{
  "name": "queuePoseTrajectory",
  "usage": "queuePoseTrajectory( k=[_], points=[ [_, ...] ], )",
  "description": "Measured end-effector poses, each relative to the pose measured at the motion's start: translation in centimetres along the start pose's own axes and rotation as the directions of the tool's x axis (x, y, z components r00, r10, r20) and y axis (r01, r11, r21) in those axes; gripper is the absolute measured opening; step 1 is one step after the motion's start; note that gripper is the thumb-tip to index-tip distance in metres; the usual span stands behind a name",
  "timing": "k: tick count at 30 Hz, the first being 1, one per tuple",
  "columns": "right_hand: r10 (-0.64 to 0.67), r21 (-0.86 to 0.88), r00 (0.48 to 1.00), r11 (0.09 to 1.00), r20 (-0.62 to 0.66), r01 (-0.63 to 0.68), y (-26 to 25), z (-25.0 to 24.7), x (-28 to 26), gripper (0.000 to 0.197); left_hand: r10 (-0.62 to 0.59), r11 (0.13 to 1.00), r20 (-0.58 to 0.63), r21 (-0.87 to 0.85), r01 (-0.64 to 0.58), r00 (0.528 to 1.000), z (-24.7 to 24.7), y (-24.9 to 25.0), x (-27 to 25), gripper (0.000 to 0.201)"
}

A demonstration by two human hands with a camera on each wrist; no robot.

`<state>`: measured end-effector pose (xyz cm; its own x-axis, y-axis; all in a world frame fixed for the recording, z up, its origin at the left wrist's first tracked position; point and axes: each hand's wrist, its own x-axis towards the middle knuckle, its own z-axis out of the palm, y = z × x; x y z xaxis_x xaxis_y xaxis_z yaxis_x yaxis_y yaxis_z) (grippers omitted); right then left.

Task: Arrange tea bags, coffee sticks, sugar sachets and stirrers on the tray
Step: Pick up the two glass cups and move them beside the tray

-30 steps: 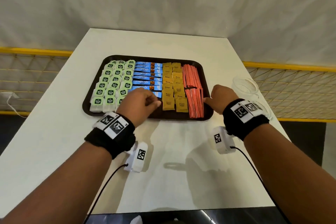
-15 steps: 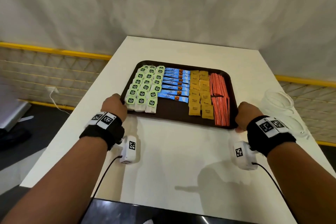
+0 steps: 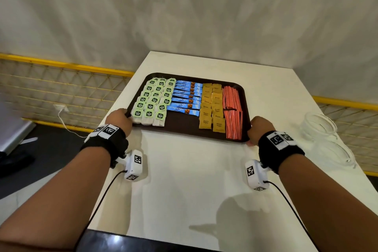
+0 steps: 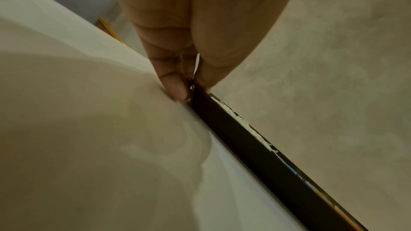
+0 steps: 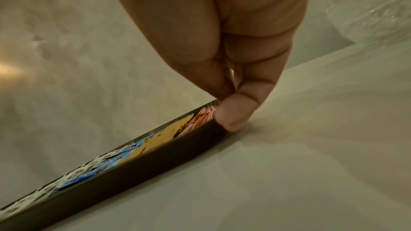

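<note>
Left hand (image 3: 119, 119) and right hand (image 3: 258, 129) each pinch a near corner of the dark tray (image 3: 184, 131), which sits on the white counter (image 3: 184, 180). On it, left to right: tea bags (image 3: 152, 100), coffee sticks (image 3: 185, 97), sugar sachets (image 3: 211, 106), stirrers (image 3: 232, 112). Clear containers (image 3: 319, 127) stand to the right.

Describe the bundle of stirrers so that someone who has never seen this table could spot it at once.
Find the dark brown tray on the white table, gripped at its near corners by the left hand and the right hand. Its contents run in four columns; the stirrers fill the rightmost. Unlike the flat yellow sugar sachets beside them, they are thin, orange-red sticks.
</note>
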<state>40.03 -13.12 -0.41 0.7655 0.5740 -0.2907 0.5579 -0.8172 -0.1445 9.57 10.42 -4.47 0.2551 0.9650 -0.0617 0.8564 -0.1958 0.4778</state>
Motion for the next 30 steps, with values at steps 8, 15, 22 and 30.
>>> queuePoseTrajectory(
  k=[8,15,22,30],
  points=[
    [-0.007,0.083,0.998,0.996,-0.070,0.013,-3.2,0.8,1.0,0.026,0.008,0.998,0.027,-0.057,-0.007,1.000,-1.0,-1.8,1.8,0.015],
    [-0.021,0.053,0.997,0.998,-0.079,0.025,-4.3,1.1,0.9,0.029,-0.010,0.994,0.032,-0.105,0.013,0.999,-1.2,-2.8,3.2,0.013],
    [-0.038,0.071,0.996,0.997,-0.075,0.043,-4.4,1.0,0.8,0.028,-0.024,0.999,0.044,-0.037,0.026,0.999,-1.6,-2.5,3.1,0.024],
    [-0.091,0.264,0.972,0.953,-0.217,0.148,-2.5,-1.1,-0.7,0.035,0.171,0.985,-0.228,0.012,-0.173,0.959,-2.2,5.7,-0.8,0.044]
  ],
)
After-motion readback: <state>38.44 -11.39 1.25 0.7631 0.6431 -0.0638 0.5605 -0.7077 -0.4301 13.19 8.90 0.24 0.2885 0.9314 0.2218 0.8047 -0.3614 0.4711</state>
